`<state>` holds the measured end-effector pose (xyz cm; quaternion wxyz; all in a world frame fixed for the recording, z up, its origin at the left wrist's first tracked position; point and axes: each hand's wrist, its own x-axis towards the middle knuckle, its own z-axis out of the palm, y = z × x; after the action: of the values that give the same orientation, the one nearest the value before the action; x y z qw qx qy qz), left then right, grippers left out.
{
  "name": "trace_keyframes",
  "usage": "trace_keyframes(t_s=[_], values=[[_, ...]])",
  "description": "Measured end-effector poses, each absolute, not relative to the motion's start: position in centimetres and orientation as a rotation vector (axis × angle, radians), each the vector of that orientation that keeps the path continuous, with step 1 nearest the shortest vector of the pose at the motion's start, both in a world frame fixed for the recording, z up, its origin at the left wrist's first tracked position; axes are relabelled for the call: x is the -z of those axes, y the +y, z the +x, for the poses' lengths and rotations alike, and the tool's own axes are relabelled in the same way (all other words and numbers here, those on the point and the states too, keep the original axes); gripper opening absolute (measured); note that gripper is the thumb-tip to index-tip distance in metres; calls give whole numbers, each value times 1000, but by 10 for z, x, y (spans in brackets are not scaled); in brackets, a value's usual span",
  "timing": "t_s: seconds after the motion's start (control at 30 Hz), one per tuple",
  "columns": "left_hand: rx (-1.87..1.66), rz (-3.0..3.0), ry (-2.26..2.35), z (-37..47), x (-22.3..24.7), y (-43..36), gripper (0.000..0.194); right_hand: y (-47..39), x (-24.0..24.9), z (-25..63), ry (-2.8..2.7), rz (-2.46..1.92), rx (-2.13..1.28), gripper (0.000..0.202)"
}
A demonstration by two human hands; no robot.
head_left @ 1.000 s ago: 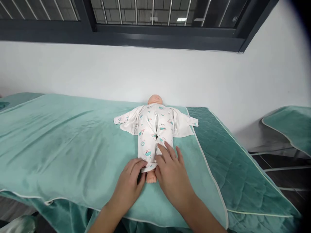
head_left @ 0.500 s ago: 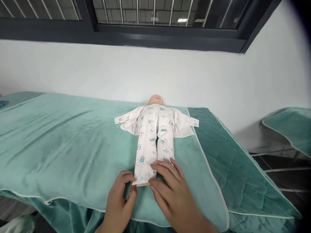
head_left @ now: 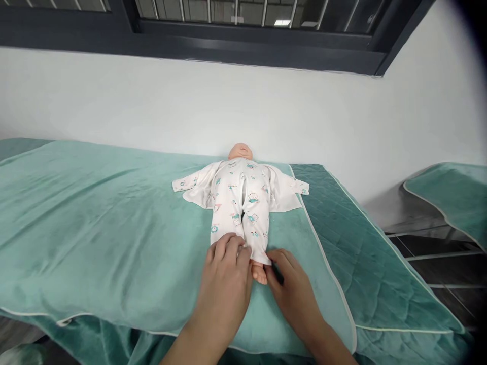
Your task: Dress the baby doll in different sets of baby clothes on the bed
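Note:
A baby doll (head_left: 241,151) lies on its back, its head towards the wall, in a white printed shirt (head_left: 283,190) with the sleeves spread out. White printed trousers (head_left: 238,192) cover its legs. My right hand (head_left: 292,286) pinches the cuff of the right-hand trouser leg at its outer side. Below that cuff a bare doll foot (head_left: 259,274) shows. My left hand (head_left: 226,276) lies over the lower left-hand leg, its curled fingers at the inner side of the same cuff; it hides the other foot, and its fingertips are partly covered.
A light green blanket (head_left: 114,243) lies under the doll, over a darker quilted cover (head_left: 365,253). A white wall (head_left: 190,106) and a dark window frame (head_left: 247,45) stand behind. At the right are another green-covered surface (head_left: 452,192) and metal bars (head_left: 445,256).
Both hands have moved from the left-hand trouser cuff to the right-hand one. My left hand now covers the left-hand leg's end. The foot under the right-hand cuff has come into view.

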<state>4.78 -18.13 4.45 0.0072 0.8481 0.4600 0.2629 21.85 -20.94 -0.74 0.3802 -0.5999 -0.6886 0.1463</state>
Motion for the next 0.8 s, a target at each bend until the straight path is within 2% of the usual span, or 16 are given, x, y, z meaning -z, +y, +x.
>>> trace_keyframes(t_s=[0.2,0.43,0.63,0.8], values=[[-762,2612,1476,51,-46,-177,14,-218,-14,221,-1642,-1259,-544,11],[-1026,2460,1249,44,-46,-188,13,-225,-24,230,-1668,-1305,-522,17],[-1069,2531,1145,41,-39,-211,22,-243,-16,236,-1778,-1313,-448,24],[-1004,2614,1098,30,-34,-215,15,-254,0,246,-1903,-1369,-443,31]])
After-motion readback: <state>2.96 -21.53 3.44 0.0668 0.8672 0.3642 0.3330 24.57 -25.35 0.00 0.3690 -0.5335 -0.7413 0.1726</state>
